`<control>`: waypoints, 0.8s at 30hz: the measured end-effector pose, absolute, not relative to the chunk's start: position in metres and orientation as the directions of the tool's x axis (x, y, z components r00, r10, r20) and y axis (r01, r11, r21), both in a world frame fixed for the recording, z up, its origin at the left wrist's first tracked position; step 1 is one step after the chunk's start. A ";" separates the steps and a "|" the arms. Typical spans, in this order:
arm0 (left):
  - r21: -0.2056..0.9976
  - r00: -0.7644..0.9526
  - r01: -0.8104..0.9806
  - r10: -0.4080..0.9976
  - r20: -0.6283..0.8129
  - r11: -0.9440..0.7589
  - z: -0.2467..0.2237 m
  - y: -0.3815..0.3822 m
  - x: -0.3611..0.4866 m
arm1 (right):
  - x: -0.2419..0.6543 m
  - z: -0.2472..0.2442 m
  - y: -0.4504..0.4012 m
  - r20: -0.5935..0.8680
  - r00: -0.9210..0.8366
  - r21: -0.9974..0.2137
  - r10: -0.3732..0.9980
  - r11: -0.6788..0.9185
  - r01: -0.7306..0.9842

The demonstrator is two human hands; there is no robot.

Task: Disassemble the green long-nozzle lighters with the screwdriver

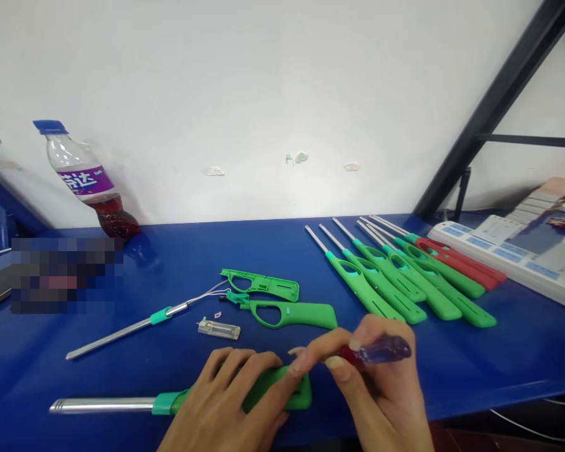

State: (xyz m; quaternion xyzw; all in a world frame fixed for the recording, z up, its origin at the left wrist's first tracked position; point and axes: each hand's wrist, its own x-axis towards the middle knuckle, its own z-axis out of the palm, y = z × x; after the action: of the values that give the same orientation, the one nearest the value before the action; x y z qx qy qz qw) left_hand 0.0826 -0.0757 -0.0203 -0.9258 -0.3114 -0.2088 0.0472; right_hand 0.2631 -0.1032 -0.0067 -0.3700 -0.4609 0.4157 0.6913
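- the lighter lies flat on the blue table, near its front edge, with the metal tube toward the left and the green handle toward the right.
- the left hand is placed over this handle, which lies below the palm; three fingers are bent across it and the thumb is at its near side, so the grip is closed upon it from above.
- the index finger of this hand stretches to the right, up to the screwdriver.
- the right hand is just beside the handle's end, with its fingers closed around the screwdriver; the tip of the tool is hidden, so i cannot tell if it touches the lighter.
- behind the left hand lie a clear tank, a small pink piece and two green shells; a loose rod with wires is at their left.
- farther right, green lighters and red lighters lie in a row, next to a power strip.
- at the back left stands a bottle.
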 end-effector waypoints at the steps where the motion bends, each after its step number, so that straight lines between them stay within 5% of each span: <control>1: 0.060 0.707 0.597 0.560 0.432 -0.800 -0.020 -0.076 0.083 | 0.264 -0.007 -0.103 0.332 0.234 -0.892 0.914 0.385 -0.236; 12: 0.056 0.683 0.609 0.559 0.470 -0.791 -0.023 -0.076 0.084 | 0.279 -0.013 -0.096 0.408 0.050 -0.891 0.911 0.410 -0.197; 24: 0.073 0.682 0.627 0.591 0.431 -0.776 -0.022 -0.078 0.083 | 0.278 -0.018 -0.099 0.687 0.111 -0.687 0.718 0.593 0.420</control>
State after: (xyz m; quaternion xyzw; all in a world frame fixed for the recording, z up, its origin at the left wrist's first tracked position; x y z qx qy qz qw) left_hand 0.0829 -0.0780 -0.0224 -0.9160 -0.3323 -0.2209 0.0402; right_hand 0.2783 -0.0993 -0.0179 -0.4341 -0.6555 0.1229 0.6057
